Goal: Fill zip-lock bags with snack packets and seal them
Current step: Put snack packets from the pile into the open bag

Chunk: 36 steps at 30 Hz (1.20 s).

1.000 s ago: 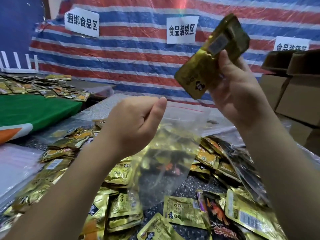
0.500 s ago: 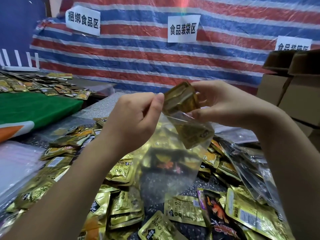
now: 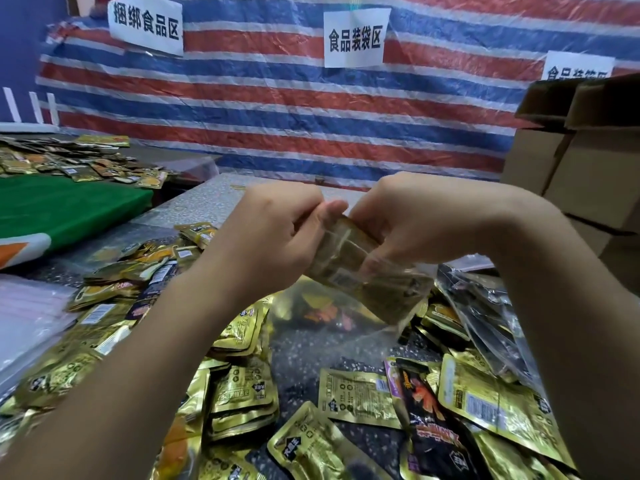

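We see both hands raised together above the worktop (image 3: pixel 304 355), which is dark and speckled. The left hand (image 3: pixel 273 244) has its fingers curled and pinches the upper edge of a clear zip-lock bag (image 3: pixel 332 327). The right hand (image 3: pixel 412 223) is also curled, and its fingers reach down into the mouth of the bag and hold a gold snack packet (image 3: pixel 349 261). This packet is tilted and lies mostly inside the bag, close under both hands. The lower part of the bag hangs down, and through it we see the worktop and other packets.

Around the bag many loose gold packets (image 3: pixel 242 400) lie on the worktop, and a black packet (image 3: pixel 426 410) lies among them at the front right. Behind stands a striped tarp (image 3: pixel 277 109) with a paper sign (image 3: pixel 355 38). At the right are cardboard boxes (image 3: pixel 588 161), and at the left a green cloth (image 3: pixel 62 206).
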Each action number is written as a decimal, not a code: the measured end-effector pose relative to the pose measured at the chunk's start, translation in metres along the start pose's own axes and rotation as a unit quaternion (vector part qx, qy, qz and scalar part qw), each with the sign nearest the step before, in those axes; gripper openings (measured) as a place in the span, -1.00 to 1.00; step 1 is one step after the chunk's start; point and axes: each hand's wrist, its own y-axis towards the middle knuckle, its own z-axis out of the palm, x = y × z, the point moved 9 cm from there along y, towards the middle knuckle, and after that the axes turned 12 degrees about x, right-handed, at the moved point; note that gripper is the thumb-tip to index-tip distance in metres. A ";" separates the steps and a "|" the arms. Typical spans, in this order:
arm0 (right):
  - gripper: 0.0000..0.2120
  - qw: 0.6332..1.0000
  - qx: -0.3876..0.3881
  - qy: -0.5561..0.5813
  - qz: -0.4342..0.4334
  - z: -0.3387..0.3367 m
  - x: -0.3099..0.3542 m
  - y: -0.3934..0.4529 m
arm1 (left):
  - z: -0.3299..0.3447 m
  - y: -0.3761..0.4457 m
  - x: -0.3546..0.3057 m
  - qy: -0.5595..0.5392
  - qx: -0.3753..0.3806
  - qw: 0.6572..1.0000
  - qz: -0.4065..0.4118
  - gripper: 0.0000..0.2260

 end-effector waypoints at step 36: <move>-0.76 0.994 0.081 0.032 -0.066 0.094 0.049 -0.006 | 0.013 0.001 0.015 -0.018 0.064 0.996 -0.061 -0.66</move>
